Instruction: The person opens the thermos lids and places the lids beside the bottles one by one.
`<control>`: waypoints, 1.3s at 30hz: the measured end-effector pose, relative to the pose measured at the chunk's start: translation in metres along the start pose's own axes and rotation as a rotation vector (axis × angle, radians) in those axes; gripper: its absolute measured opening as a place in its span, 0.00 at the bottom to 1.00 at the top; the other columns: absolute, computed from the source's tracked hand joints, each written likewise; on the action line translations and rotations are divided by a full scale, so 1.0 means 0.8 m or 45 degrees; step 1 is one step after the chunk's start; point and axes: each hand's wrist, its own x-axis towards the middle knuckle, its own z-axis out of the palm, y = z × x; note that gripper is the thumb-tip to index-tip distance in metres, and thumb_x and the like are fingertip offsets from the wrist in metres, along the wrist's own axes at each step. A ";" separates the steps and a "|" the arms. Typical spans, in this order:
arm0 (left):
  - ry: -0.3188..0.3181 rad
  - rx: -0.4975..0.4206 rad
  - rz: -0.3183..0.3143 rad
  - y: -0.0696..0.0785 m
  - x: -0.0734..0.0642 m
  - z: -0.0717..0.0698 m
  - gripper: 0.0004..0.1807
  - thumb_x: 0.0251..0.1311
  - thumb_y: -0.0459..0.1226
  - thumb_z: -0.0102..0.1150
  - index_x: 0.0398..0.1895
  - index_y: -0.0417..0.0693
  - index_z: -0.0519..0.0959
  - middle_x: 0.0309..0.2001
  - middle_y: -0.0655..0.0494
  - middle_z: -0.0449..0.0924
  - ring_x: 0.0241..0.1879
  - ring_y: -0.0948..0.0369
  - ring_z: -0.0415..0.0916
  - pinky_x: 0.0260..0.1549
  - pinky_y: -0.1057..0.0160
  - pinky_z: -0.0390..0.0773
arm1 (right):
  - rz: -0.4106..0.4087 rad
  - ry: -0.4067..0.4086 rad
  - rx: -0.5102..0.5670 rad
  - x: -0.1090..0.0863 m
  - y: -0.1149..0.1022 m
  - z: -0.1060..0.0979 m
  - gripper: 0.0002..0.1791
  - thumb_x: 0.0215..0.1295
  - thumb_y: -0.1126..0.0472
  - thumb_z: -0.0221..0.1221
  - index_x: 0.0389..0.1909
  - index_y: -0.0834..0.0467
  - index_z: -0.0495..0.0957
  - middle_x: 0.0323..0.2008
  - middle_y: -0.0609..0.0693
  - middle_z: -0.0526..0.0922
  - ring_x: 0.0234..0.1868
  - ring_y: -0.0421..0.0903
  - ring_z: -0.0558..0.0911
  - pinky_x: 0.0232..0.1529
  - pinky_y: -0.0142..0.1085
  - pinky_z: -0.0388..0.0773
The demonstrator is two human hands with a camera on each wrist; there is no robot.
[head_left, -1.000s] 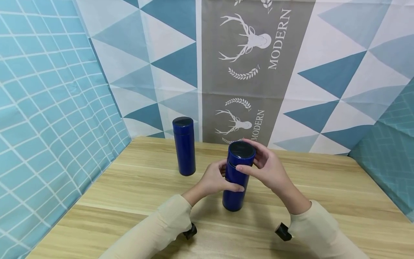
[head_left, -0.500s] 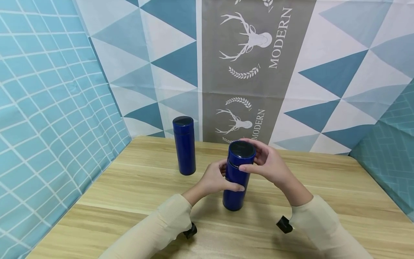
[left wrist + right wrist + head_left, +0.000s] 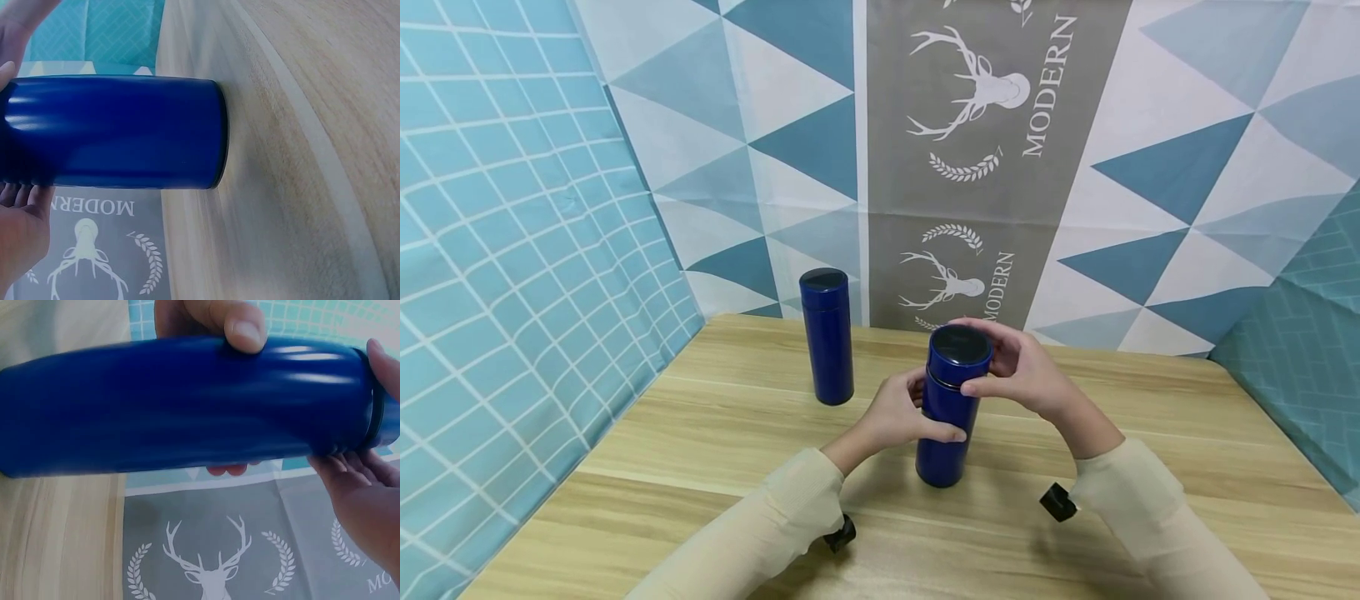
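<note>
A dark blue thermos bottle [image 3: 940, 464] stands upright on the wooden table, in the middle of the head view. Its lid [image 3: 942, 368] is blue with a glossy black top, and a thin seam shows between lid and body. My left hand [image 3: 895, 412] grips the body from the left, thumb across the front. Round the lid curl the fingers and thumb of my right hand [image 3: 1030, 379]; its far fingers are partly hidden. In the right wrist view a dark ring [image 3: 376, 412] marks the seam, close to the right thumb. The left wrist view shows the bottle's base [image 3: 220, 134].
Behind and to the left stands a second blue thermos bottle [image 3: 830, 354] with a black-topped lid. Patterned cloth [image 3: 955, 192] hangs along the table's back edge, with blue tiled cloth [image 3: 497, 250] at the left. The wooden table [image 3: 700, 433] spreads around the bottles.
My right thumb has slid to the right round the lid, and the right wrist has turned a little. The seam under the lid looks slightly wider. My left hand has stayed in place.
</note>
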 end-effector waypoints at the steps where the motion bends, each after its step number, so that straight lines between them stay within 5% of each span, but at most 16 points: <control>1: 0.002 0.001 -0.001 0.000 0.000 0.000 0.36 0.39 0.38 0.77 0.57 0.52 0.75 0.51 0.53 0.83 0.46 0.62 0.82 0.51 0.63 0.81 | -0.012 -0.018 0.013 0.000 0.001 -0.002 0.37 0.56 0.71 0.65 0.65 0.70 0.61 0.55 0.40 0.79 0.54 0.37 0.81 0.53 0.31 0.81; 26: -0.003 -0.018 0.013 -0.003 0.002 0.000 0.36 0.39 0.38 0.77 0.57 0.51 0.75 0.51 0.52 0.83 0.46 0.63 0.82 0.50 0.65 0.81 | 0.012 -0.181 0.095 0.009 0.008 -0.019 0.40 0.54 0.71 0.66 0.68 0.63 0.60 0.59 0.40 0.77 0.58 0.38 0.80 0.57 0.34 0.79; 39: -0.004 -0.025 0.028 -0.003 0.004 0.000 0.36 0.39 0.36 0.77 0.57 0.49 0.75 0.52 0.50 0.83 0.46 0.62 0.82 0.54 0.56 0.80 | 0.000 -0.252 0.135 0.014 0.013 -0.026 0.40 0.55 0.70 0.66 0.69 0.59 0.61 0.60 0.40 0.77 0.58 0.39 0.80 0.57 0.35 0.79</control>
